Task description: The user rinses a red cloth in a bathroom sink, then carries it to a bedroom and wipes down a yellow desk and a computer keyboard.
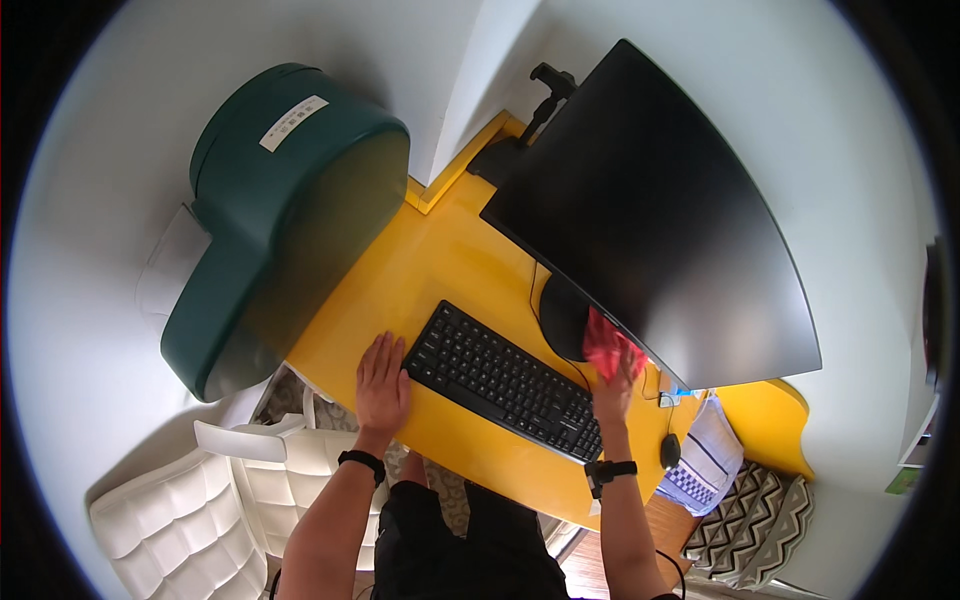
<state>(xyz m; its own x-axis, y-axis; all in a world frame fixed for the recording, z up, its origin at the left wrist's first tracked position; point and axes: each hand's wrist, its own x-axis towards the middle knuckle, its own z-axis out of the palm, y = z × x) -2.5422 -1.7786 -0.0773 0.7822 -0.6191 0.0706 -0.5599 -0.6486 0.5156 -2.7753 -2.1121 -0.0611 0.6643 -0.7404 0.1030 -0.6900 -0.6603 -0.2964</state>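
My left hand (381, 388) lies flat on the yellow desk (350, 325), fingers stretched out, beside the left end of a black keyboard (505, 380). My right hand (614, 392) reaches past the keyboard's right end and holds a red cloth (606, 345). The cloth is at the lower edge of a large black monitor (660, 220), close to its dark stand base (563, 315). Whether the cloth touches the screen edge or the desk, I cannot tell. The right fingertips are partly blurred against the cloth.
A black mouse (670, 451) sits right of my right forearm. A dark green rounded case (290, 200) juts from the left wall. Behind the monitor stands a black clamp holder (545, 100). Cream tufted chairs (180, 520) are at lower left, a zigzag cushion (750, 525) at lower right.
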